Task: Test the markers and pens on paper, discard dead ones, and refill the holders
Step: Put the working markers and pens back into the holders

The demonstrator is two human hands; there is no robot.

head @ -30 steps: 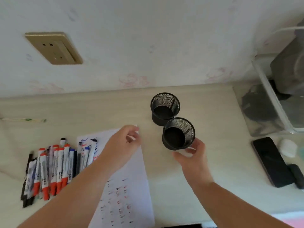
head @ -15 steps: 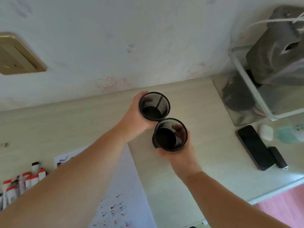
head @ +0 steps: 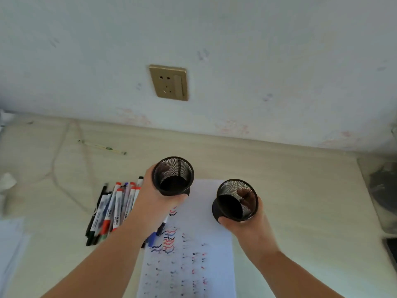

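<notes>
My left hand [head: 155, 198] grips one black mesh holder [head: 173, 175] from its left side, above the top of the test paper [head: 199, 244]. My right hand [head: 247, 224] grips a second black mesh holder [head: 236, 200] from below, tilted toward me over the paper's right part. Both holders look empty inside. The white paper carries red, blue and black scribbles and rows of small marks. A pile of markers and pens [head: 111, 208] with red, blue and black caps lies on the desk left of the paper, partly hidden by my left forearm.
The pale wooden desk [head: 300, 190] meets a white wall with a gold socket plate [head: 168, 82]. A thin stick [head: 102, 146] lies at the back left. White sheets [head: 10, 250] sit at the left edge, a clear bin [head: 380, 190] at the right edge.
Both hands have lifted the two holders and carried them left, over the paper, and apart from each other. The view has swung left, bringing the markers and socket back in.
</notes>
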